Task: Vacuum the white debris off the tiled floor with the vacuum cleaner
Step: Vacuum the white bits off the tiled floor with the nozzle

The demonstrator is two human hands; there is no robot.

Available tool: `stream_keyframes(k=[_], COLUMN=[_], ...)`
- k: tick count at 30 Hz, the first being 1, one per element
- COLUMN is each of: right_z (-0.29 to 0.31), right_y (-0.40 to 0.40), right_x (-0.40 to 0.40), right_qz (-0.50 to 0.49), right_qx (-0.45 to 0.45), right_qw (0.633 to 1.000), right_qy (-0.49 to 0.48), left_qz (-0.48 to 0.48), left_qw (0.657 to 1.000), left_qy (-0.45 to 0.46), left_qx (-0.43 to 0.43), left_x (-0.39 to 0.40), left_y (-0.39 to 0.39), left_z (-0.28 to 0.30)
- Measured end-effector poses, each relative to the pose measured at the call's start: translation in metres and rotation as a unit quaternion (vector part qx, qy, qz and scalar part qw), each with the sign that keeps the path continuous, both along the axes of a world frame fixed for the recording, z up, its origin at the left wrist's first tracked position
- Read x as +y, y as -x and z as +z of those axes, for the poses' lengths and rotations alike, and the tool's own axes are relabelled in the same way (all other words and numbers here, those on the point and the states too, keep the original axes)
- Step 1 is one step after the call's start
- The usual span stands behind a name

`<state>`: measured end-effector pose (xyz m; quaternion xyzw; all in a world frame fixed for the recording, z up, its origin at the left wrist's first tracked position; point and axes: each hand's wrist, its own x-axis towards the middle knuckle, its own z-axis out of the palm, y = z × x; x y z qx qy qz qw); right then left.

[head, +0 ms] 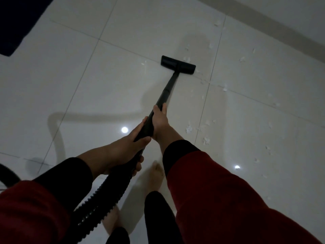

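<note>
A black vacuum cleaner wand (168, 87) runs from my hands down to its flat floor head (178, 65), which rests on the white tiled floor (105, 85) at upper centre. My right hand (161, 123) grips the wand higher up the tube. My left hand (126, 152) holds the handle end where the ribbed black hose (98, 199) joins. White debris (189, 129) lies in scattered bits right of the wand, with more white debris (186, 59) just beyond the head and further pieces toward the right wall.
A dark blue mat (15, 23) covers the top left corner. A wall base (281, 27) runs diagonally at upper right. My bare feet (155, 176) stand below the hands. The hose trails off to the lower left.
</note>
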<state>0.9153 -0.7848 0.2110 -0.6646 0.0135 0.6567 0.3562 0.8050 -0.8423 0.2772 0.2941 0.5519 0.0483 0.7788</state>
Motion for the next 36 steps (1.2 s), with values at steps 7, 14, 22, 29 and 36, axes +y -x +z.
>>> stream_keyframes(k=[7,14,22,29,36], right_z=[0.000,-0.001,-0.002,-0.005,-0.008], right_y=[-0.035,-0.044,-0.042,-0.028,-0.011], right_x=[0.057,0.105,0.173,0.243,0.312], right_qz=[0.007,0.008,0.015,-0.004,-0.038], right_qx=[0.014,0.021,0.018,0.001,0.002], right_qw=[1.000,1.000,1.000,1.000,0.999], right_qy=[0.006,-0.001,-0.012,-0.025,-0.023], left_qz=[0.018,0.014,0.028,-0.003,-0.028], left_qw=[1.000,1.000,1.000,1.000,1.000], left_qy=[0.011,0.001,-0.011,-0.014,-0.003], left_qx=[-0.001,0.006,0.005,0.013,0.007], left_x=[0.053,0.102,0.167,0.243,0.318], left_y=[-0.036,-0.045,-0.045,-0.029,-0.009], left_z=[0.004,0.005,0.004,-0.002,-0.002])
